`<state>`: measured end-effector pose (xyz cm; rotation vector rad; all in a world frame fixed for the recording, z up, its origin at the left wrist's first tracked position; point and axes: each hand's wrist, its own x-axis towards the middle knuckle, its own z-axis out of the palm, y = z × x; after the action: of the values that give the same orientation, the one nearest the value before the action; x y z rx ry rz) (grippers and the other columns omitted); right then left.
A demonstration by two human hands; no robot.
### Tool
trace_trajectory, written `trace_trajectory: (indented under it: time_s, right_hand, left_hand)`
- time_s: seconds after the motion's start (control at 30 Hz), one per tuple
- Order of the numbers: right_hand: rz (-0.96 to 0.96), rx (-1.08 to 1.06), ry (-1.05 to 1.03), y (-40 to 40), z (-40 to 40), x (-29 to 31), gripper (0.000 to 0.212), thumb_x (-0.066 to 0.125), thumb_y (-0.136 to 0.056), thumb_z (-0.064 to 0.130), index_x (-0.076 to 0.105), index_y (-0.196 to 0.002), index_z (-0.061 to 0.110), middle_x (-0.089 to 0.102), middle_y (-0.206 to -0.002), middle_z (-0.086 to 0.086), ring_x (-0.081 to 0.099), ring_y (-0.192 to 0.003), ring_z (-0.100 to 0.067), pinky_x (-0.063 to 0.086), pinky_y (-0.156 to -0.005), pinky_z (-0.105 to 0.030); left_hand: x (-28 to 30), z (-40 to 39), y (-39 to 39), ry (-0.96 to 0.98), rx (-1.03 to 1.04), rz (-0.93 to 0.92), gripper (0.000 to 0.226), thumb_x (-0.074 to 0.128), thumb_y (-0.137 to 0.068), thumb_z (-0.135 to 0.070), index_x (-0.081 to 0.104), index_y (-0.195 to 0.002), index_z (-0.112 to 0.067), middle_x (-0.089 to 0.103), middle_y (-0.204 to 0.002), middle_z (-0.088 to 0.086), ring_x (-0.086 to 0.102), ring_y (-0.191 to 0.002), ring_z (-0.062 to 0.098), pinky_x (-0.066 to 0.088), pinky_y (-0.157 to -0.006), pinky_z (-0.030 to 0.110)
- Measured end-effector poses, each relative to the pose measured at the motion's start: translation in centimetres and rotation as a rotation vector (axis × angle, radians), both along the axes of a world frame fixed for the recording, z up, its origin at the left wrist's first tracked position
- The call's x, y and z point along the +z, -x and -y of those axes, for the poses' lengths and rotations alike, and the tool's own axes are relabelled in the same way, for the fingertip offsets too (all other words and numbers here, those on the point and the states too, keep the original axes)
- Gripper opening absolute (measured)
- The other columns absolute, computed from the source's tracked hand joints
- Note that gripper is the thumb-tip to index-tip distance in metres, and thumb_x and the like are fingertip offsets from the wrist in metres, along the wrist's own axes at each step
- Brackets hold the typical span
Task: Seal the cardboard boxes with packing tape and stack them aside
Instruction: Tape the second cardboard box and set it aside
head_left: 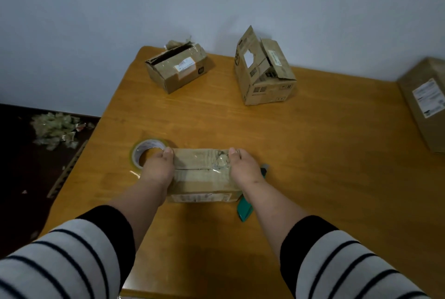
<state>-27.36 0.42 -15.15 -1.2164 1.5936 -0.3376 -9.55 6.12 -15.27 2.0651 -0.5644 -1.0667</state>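
A small flat cardboard box (201, 173) lies near the front of the wooden table (313, 154), its top flaps closed with a seam across the middle and crumpled clear tape at its right end. My left hand (160, 166) grips the box's left end, thumb on top. My right hand (242, 166) grips the right end the same way. A roll of clear packing tape (139, 151) lies flat just left of the box, partly behind my left hand. Two more boxes stand at the back: a low one (178, 70) with torn open flaps and a taller one (263, 74) with raised flaps.
A teal box cutter (245, 209) lies by the box's right side, partly under my right forearm. A larger labelled box (426, 103) sits at the table's right edge. Torn tape scraps (55, 130) lie on the dark floor to the left. A wall runs behind the table.
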Motion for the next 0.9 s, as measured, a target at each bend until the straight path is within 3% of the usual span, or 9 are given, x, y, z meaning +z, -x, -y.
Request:
trace_trajectory:
  time_s: [0.1, 0.17, 0.23, 0.47, 0.57, 0.67, 0.77, 0.83, 0.9]
  right_hand:
    - [0.08, 0.028, -0.096, 0.2, -0.6, 0.2, 0.07, 0.061, -0.086, 0.06, 0.037, -0.144, 0.029, 0.051, -0.136, 0.005, 0.051, -0.122, -0.022, 0.043, -0.101, -0.037]
    - [0.101, 0.004, -0.099, 0.0, -1.0, 0.0, 0.089, 0.083, -0.069, 0.051, 0.035, -0.14, 0.028, 0.054, -0.129, 0.007, 0.055, -0.116, -0.02, 0.049, -0.099, -0.04]
    - [0.083, 0.013, -0.072, -0.4, -1.0, -0.3, 0.084, 0.088, -0.067, 0.043, 0.038, -0.132, 0.026, 0.055, -0.127, 0.003, 0.056, -0.115, -0.02, 0.05, -0.1, -0.041]
    - [0.217, 0.063, -0.247, 1.0, -0.8, 0.2, 0.079, 0.069, -0.09, 0.04, 0.021, -0.152, 0.031, 0.044, -0.149, 0.002, 0.046, -0.132, -0.025, 0.032, -0.114, -0.049]
    - [0.331, -0.024, -0.348, 1.6, -0.9, 0.0, 0.08, 0.064, -0.094, 0.036, 0.011, -0.155, 0.041, 0.033, -0.157, 0.003, 0.036, -0.141, -0.027, 0.02, -0.118, -0.056]
    - [0.324, -0.045, -0.305, 0.9, -1.1, -0.2, 0.08, 0.073, -0.086, 0.035, 0.027, -0.151, 0.034, 0.05, -0.144, 0.002, 0.049, -0.13, -0.026, 0.032, -0.114, -0.051]
    - [0.211, -0.068, -0.151, -0.3, -2.0, -0.2, 0.089, 0.088, -0.07, 0.036, 0.036, -0.142, 0.027, 0.06, -0.124, 0.004, 0.059, -0.111, -0.018, 0.051, -0.096, -0.036]
    - [0.179, -0.067, -0.123, -0.4, -2.2, -0.2, 0.083, 0.086, -0.073, 0.032, 0.038, -0.141, 0.025, 0.061, -0.121, 0.004, 0.061, -0.107, -0.016, 0.053, -0.092, -0.035]
    - [0.235, -0.033, -0.2, 0.3, -2.2, 0.1, 0.07, 0.079, -0.082, 0.029, 0.041, -0.14, 0.023, 0.063, -0.122, 0.003, 0.063, -0.107, -0.017, 0.053, -0.09, -0.034]
  left_hand:
    - [-0.1, -1.0, 0.7, -0.013, -0.098, 0.028, 0.086, 0.061, -0.085, -0.06, 0.026, -0.151, -0.017, 0.042, -0.148, 0.01, 0.044, -0.131, 0.032, 0.04, -0.106, 0.044]
    - [-0.1, -1.3, 1.1, -0.019, -0.146, 0.073, 0.111, 0.082, -0.068, -0.054, 0.018, -0.153, -0.021, 0.036, -0.151, 0.009, 0.041, -0.134, 0.03, 0.039, -0.109, 0.045]
    - [-0.2, -1.1, 1.0, -0.022, -0.153, 0.069, 0.117, 0.089, -0.063, -0.045, 0.016, -0.152, -0.023, 0.034, -0.151, 0.009, 0.04, -0.135, 0.031, 0.039, -0.108, 0.044]
    - [-0.6, -1.6, -0.1, 0.047, -0.113, -0.218, 0.077, 0.08, -0.081, -0.026, 0.033, -0.142, -0.029, 0.055, -0.124, 0.001, 0.057, -0.105, 0.02, 0.05, -0.078, 0.034]
    - [-0.8, -2.3, -1.3, 0.077, -0.108, -0.404, 0.06, 0.069, -0.09, -0.016, 0.04, -0.141, -0.029, 0.062, -0.125, 0.002, 0.06, -0.108, 0.023, 0.052, -0.09, 0.041]
    - [-0.9, -2.6, -1.4, 0.079, -0.097, -0.432, 0.069, 0.073, -0.087, -0.02, 0.037, -0.145, -0.028, 0.06, -0.127, 0.001, 0.059, -0.113, 0.024, 0.048, -0.1, 0.046]
    - [-0.9, -2.6, -0.6, 0.079, -0.103, -0.291, 0.068, 0.085, -0.073, -0.023, 0.046, -0.128, -0.029, 0.063, -0.112, -0.006, 0.061, -0.101, 0.016, 0.053, -0.079, 0.033]
    - [-0.9, -2.5, -0.6, 0.065, -0.088, -0.315, 0.056, 0.083, -0.076, -0.016, 0.05, -0.119, -0.029, 0.065, -0.108, -0.005, 0.062, -0.098, 0.015, 0.051, -0.076, 0.031]
    - [-1.1, -2.7, -1.4, 0.044, -0.108, -0.407, 0.051, 0.076, -0.083, -0.012, 0.052, -0.124, -0.028, 0.068, -0.113, 0.001, 0.064, -0.102, 0.021, 0.054, -0.086, 0.039]
